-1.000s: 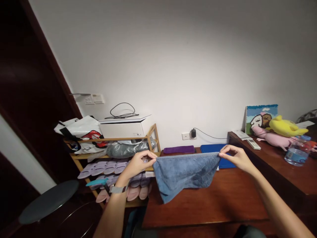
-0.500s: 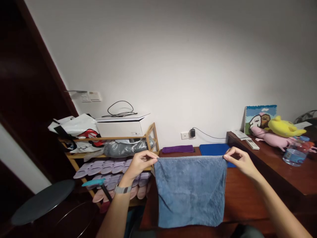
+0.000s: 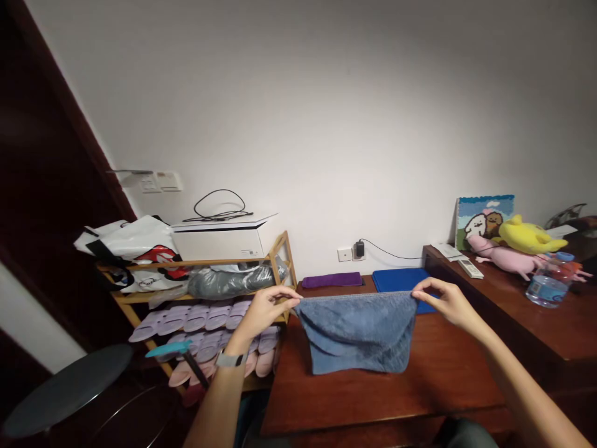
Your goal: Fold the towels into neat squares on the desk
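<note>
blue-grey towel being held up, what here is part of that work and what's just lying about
In hand:
left hand, pinching one top corner
right hand, pinching the other
blue-grey towel, hanging over the table

Lying about:
purple cloth
blue cloth
slipper rack
plush toys
water bottle

A silver-cased watch point(image 3: 227, 359) on a grey band is being worn on the left wrist, while both forearms are being left bare, sleeveless.
</note>
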### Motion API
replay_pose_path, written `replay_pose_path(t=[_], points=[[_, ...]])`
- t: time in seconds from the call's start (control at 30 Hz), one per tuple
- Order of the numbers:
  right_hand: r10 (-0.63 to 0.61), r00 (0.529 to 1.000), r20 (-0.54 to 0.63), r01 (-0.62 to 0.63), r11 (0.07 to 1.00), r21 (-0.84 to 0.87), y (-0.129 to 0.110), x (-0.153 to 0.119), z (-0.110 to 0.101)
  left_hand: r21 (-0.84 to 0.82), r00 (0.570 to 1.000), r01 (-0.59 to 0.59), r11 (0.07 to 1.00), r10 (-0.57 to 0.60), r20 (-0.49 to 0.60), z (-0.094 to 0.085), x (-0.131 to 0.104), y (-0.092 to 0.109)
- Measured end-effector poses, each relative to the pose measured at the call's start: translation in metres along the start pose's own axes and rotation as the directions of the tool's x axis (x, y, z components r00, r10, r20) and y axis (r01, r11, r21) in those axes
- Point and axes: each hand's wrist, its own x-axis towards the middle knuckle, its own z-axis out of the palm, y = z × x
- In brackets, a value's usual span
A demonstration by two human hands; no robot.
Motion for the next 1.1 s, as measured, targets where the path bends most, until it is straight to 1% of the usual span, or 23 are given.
replay_pose_path(t=[0.13,0.27,0.37,0.5,0.57,0.63,0.73,0.83,0.9,0.97,1.0,1.03,1.1], points=[[0.006,0.999,-0.032,-0.006,1.0,0.006,0.0,0.0,0.0,0.024,0.999,-0.008,1.0,0.009,-0.046,0.002,0.001,-0.002],[0.016,0.998,-0.055,-0.014,1.0,0.028,-0.004,-0.001,0.0,-0.04,0.996,-0.02,0.999,0.016,-0.085,0.003,0.0,-0.003],[0.023,0.995,-0.098,-0.016,0.997,0.075,-0.012,-0.005,-0.001,-0.052,0.995,-0.013,0.999,0.007,-0.102,0.002,-0.004,0.003],[0.024,0.992,-0.126,-0.01,0.993,0.116,-0.024,-0.007,-0.003,0.029,0.993,0.011,1.0,-0.008,-0.118,0.0,-0.008,0.014],[0.04,0.991,-0.128,-0.024,0.992,0.126,-0.028,-0.008,-0.004,-0.004,0.991,0.039,0.999,-0.039,-0.128,-0.002,-0.01,0.018],[0.067,0.99,-0.127,-0.051,0.991,0.125,-0.032,-0.012,-0.005,-0.083,0.988,0.07,0.994,-0.08,-0.135,-0.004,-0.015,0.02],[0.088,0.987,-0.133,-0.074,0.991,0.107,-0.04,-0.025,-0.01,-0.165,0.98,0.096,0.982,-0.122,-0.156,-0.008,-0.029,0.024],[0.074,0.985,-0.154,-0.058,0.993,0.103,-0.048,-0.038,-0.017,-0.169,0.973,0.121,0.978,-0.151,-0.175,-0.012,-0.044,0.031],[0.076,0.983,-0.168,-0.059,0.993,0.099,-0.047,-0.04,-0.018,-0.153,0.967,0.147,0.977,-0.174,-0.185,-0.013,-0.046,0.03],[0.108,0.981,-0.158,-0.095,0.992,0.086,-0.033,-0.03,-0.011,-0.141,0.96,0.171,0.975,-0.197,-0.198,-0.009,-0.038,0.016],[0.135,0.981,-0.139,-0.124,0.989,0.083,-0.019,-0.022,-0.004,-0.142,0.96,0.182,0.973,-0.207,-0.19,-0.005,-0.029,0.003],[0.162,0.98,-0.114,-0.153,0.985,0.084,-0.001,-0.012,0.006,-0.145,0.961,0.193,0.97,-0.216,-0.171,0.0,-0.019,-0.014],[0.214,0.976,-0.051,-0.208,0.973,0.096,0.046,0.01,0.034,-0.148,0.965,0.226,0.963,-0.242,-0.102,0.018,0.002,-0.058]])
